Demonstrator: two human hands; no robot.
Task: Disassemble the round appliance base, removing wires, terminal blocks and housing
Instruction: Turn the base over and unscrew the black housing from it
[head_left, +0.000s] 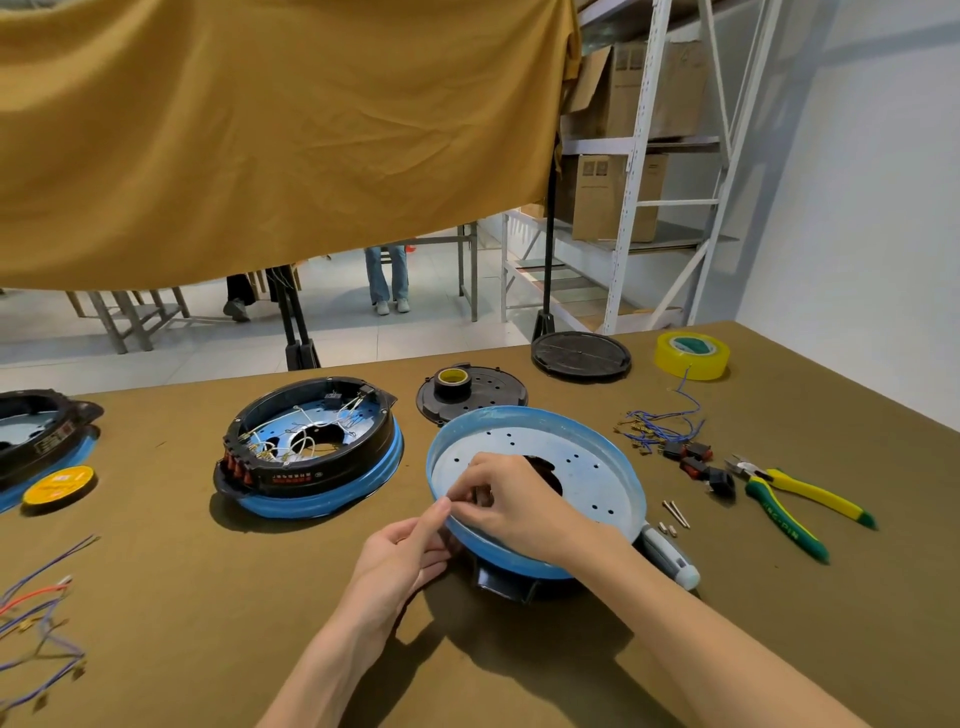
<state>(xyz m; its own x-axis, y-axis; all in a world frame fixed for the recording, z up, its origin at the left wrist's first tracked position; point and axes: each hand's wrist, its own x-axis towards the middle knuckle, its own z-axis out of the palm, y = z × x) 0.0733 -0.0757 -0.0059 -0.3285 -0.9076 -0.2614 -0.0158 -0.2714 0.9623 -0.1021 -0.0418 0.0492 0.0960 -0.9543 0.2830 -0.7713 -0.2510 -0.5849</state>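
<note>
1. Two bare hands meet at the near-left rim of a round appliance base (592, 467), a blue-rimmed dish with a perforated metal plate and a dark central hole, which sits tilted on the olive-brown table (208, 597) directly in front of the person.
2. The left hand (402, 558) reaches up from below, its fingers curled with the fingertips pinched at the blue rim; whether they grip the rim itself or something small on it cannot be told.
3. The right hand (506, 499) lies over the rim and onto the metal plate, fingers bent and pinching something small just beside the left fingertips; what it holds is too small to make out.
4. A black housing part (501, 582) shows beneath the near edge of the base, and a screwdriver handle (670, 558) pokes out from under its right side.
5. A second base (311, 447), with its black housing and white wires in place, stands to the left, well apart from the hands.
6. To the right lie blue wires (660, 423), black-and-red switches (698, 462), green-and-yellow pliers (795, 504) and a few small screws (675, 514).
7. Behind the base rest a black cover with a roll of tape on it (470, 397), a black round lid (581, 356) and a yellow tape roll (692, 355).
8. At the far left sit a third base (36, 441), a yellow disc (60, 484) and a loose wire bundle (36, 623).
</note>
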